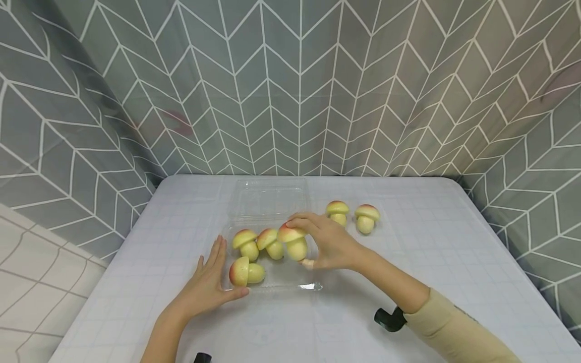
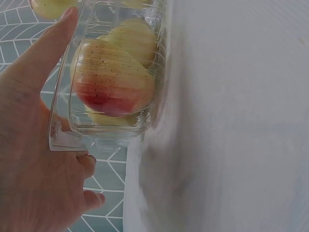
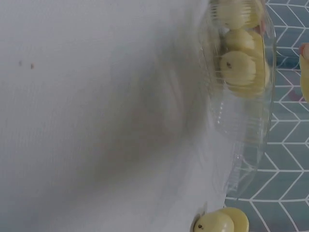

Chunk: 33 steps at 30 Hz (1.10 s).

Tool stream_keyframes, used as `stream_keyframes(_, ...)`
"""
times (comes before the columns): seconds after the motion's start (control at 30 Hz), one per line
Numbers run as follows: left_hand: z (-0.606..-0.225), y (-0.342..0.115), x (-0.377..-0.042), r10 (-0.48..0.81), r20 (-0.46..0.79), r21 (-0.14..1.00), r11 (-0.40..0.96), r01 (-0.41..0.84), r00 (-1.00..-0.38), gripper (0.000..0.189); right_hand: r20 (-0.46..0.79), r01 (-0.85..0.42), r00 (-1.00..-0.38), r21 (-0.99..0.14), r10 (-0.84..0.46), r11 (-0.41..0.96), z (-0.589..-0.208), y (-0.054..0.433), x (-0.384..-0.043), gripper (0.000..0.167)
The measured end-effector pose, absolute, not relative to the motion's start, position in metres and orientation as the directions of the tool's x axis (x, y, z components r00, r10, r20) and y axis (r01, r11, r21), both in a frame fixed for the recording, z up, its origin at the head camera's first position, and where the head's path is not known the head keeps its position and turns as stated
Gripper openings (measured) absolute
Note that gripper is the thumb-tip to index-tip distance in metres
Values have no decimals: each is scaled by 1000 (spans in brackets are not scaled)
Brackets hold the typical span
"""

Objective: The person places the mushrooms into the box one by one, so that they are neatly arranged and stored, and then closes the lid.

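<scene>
A yellow mushroom-shaped piece with a red-tinged cap is pinched between the thumb and fingers of my right hand, over the right part of a clear plastic clamshell box. Three similar pieces lie inside the box, toward its left; the front one is on its side. My left hand spreads along the box's left side, fingers straight, thumb at the front left corner. In the left wrist view, that thumb lies along the clear rim. The right wrist view shows the held piece only at its edge.
The box's lid lies folded back behind it. Two more mushroom-shaped pieces stand on the white table at the back right, one left of the other. A grey patterned curtain hangs behind the table.
</scene>
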<state>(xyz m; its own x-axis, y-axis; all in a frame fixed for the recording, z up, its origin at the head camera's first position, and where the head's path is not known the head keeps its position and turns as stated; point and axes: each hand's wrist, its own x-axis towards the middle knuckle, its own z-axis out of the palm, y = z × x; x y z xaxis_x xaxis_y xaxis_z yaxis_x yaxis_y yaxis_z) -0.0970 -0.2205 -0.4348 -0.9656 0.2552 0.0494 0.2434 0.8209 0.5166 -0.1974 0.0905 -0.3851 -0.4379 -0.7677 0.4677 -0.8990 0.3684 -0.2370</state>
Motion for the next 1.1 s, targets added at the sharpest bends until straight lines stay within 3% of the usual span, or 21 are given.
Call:
stream_keyframes(0.33,-436,-221,-98,253,36,521,821,234,-967,124,402,-915,-400,-220,-824,337,-397,74,-195,81)
stream_keyframes(0.77,-436,-221,-99,250,36,516,824,233,-967,124,295,-913,-404,-186,-866,363,-409,57,-194,80)
stream_keyframes(1.1,-438,-222,-100,249,30,518,824,228,-968,125,298,-939,-344,-133,-891,318,-414,49,-194,81)
